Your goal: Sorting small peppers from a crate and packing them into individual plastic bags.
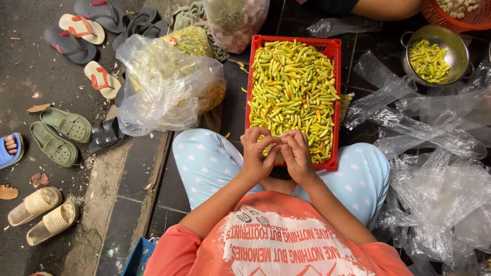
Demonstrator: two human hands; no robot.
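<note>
A small chili is pinched between the fingers of the left hand and right hand, at 6 o'clock of the red crate of chilies.

My hands reach freely toward 12 o'clock over the red crate; bulging plastic bag blocks 10 o'clock, crumpled plastic sheets crowd 3 o'clock.
</note>
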